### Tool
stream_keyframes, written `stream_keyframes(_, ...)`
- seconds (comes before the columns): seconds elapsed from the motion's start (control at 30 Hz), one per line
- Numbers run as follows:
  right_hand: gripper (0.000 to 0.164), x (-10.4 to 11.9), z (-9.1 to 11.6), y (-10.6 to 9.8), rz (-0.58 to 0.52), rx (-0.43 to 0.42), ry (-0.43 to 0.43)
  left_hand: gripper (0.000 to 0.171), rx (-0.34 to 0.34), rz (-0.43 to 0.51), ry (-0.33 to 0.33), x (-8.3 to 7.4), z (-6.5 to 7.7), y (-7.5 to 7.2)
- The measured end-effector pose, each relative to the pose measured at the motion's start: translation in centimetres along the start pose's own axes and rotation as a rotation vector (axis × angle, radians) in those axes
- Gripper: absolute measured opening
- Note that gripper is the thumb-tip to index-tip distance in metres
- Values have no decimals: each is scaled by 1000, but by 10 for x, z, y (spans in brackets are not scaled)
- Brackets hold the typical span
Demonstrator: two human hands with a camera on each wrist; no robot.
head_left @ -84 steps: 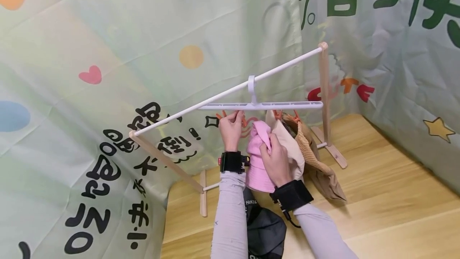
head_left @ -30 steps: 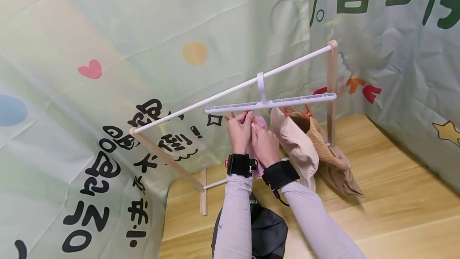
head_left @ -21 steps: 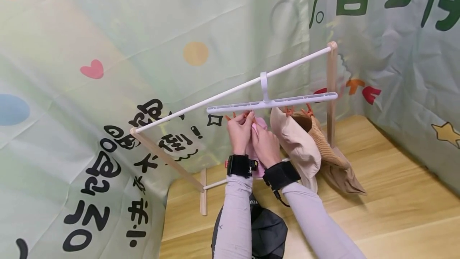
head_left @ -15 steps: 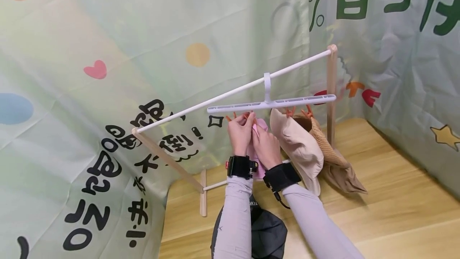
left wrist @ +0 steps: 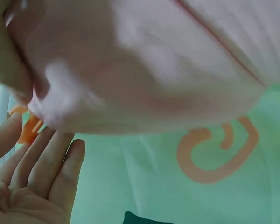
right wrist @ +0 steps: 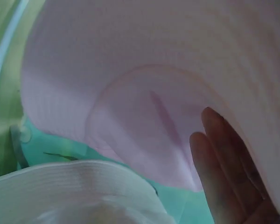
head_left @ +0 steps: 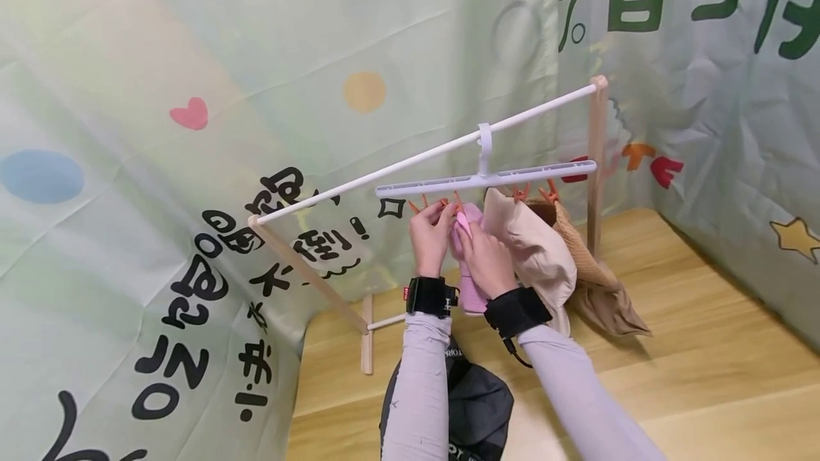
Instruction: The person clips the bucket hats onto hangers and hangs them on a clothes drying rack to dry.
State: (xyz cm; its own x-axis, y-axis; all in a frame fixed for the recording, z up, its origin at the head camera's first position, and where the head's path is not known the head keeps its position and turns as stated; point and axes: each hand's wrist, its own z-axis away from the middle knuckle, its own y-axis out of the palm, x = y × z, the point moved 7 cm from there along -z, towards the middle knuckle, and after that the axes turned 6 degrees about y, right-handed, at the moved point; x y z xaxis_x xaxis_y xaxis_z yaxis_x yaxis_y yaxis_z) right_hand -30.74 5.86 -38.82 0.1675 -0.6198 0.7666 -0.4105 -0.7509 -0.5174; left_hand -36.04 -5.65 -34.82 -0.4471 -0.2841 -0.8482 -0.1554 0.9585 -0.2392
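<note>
My left hand (head_left: 429,233) pinches an orange clip (left wrist: 30,127) below the lilac hanger (head_left: 435,184), beside the edge of a pink bucket hat (head_left: 472,290). My right hand (head_left: 488,260) grips the upper edge of that hat with thumb and fingers. In the right wrist view the hat's inside (right wrist: 144,121) faces the camera, with some fingers of the right hand (right wrist: 224,163) inside it. Whether the clip's jaws bite the fabric is hidden by fingers. To the right, a cream hat (head_left: 532,244) and a tan knitted hat (head_left: 586,262) hang from orange clips.
The hanger hooks over the white rod (head_left: 410,160) of a wooden stand (head_left: 597,162). A black cloth item with white letters (head_left: 480,404) lies on the wooden tabletop (head_left: 705,347) under the forearms. A printed curtain (head_left: 288,55) stands behind.
My right hand brought the pink hat up and left to the clip at my left hand, then shifted slightly right. The hanger tilted and swung slightly. The left hand stays at the clip.
</note>
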Motion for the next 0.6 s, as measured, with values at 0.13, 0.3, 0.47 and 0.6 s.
stream_keyframes(0.13,31,-6,6,4,1,36,13,29,19,-8,-23,7,6,-5)
stream_keyframes(0.3,30,-14,17,4,21,47,8,29,55,-84,-18,12,17,-11)
stream_keyframes(0.47,26,-25,31,-1,53,5,-9,25,77,-194,-19,27,34,-16)
stream_keyframes(0.6,26,-31,38,-3,52,-15,-23,27,73,-217,-38,41,46,-23)
